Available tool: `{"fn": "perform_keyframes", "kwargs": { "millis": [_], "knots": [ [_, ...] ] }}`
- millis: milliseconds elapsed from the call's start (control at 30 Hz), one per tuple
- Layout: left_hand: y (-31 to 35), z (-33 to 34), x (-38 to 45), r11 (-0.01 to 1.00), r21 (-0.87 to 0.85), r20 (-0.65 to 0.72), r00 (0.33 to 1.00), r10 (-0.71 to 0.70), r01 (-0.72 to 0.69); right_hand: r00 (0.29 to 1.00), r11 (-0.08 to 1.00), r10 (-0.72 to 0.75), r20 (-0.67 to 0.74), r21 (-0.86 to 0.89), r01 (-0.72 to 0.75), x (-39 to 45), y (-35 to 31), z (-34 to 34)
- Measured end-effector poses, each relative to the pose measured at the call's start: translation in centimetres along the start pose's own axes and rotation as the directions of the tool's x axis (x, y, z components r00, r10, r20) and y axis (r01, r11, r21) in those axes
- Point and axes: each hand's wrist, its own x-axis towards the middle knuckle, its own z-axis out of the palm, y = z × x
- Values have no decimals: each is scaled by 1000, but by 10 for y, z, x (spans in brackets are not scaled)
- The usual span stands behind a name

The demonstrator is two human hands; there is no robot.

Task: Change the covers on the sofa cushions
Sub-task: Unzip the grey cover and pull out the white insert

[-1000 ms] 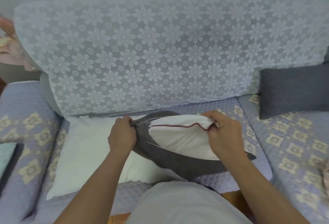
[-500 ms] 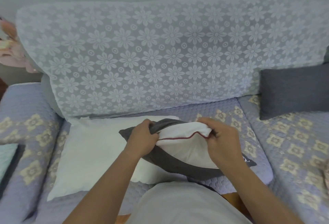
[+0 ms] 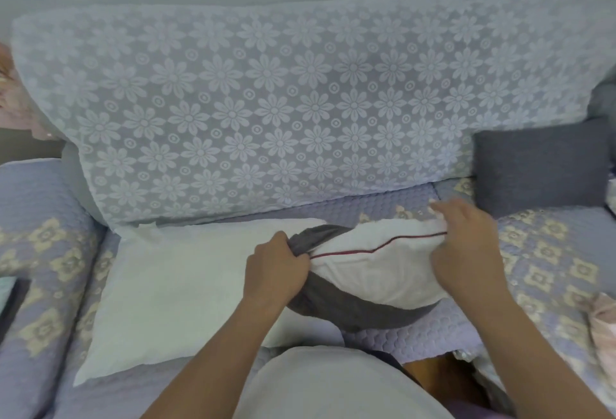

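On the sofa seat point(image 3: 393, 335), just in front of you, the cushion point(image 3: 376, 272) lay half out of its grey cover point(image 3: 350, 308), partly overlapping a bare white pillow point(image 3: 173, 288) to its left. Your left hand point(image 3: 275, 273) gripped a bunched fold of the cover at the cushion's left end, while your right hand point(image 3: 466, 252) pinched the cushion's right end. A dark grey cushion point(image 3: 540, 162) leaned against the lace-draped backrest point(image 3: 266, 102) at the far right.
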Motion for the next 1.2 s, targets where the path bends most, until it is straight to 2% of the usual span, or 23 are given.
{"fn": "perform_keyframes", "kwargs": {
  "millis": [67,133,167,233,333,433,500,633,767,933,1000,1100,1167,1200],
  "knots": [
    [22,6,-4,999,-23,28,999,34,-34,975,974,-221,-4,52,221,-11,-33,1],
    [39,8,-1,997,-9,50,995,81,-81,901,912,-408,145,20,410,-21,-55,20],
    [45,8,2,995,-4,57,993,102,-102,872,896,-423,247,-33,444,-22,-56,34],
    [49,9,9,992,2,70,990,125,-125,848,898,-321,422,-150,414,-15,-37,59],
    [42,16,16,997,-16,108,991,77,-76,791,866,-316,523,-180,465,-3,-9,71],
    [38,25,21,995,-91,148,989,-24,37,762,789,-417,494,-220,574,6,10,68],
    [42,29,25,997,-77,130,991,-10,20,764,755,-434,477,-269,597,9,14,65],
    [43,34,26,991,111,73,995,61,-69,809,758,-423,407,-331,563,-1,-4,78],
    [35,41,22,961,255,109,991,78,-103,838,757,-416,354,-375,534,-12,-10,98],
    [33,47,29,904,384,104,982,158,-186,762,717,-595,255,-260,647,-4,8,98],
    [26,40,41,913,376,102,986,129,-158,750,719,-619,235,-217,661,4,15,84],
    [-6,20,67,952,306,163,985,-52,-1,771,744,-599,219,-204,636,13,35,54],
    [-29,11,71,988,108,315,939,-136,107,817,790,-541,199,-212,575,20,59,41],
    [-32,11,66,995,5,375,922,-93,99,841,816,-491,229,-216,536,25,69,39]
  ]
}}
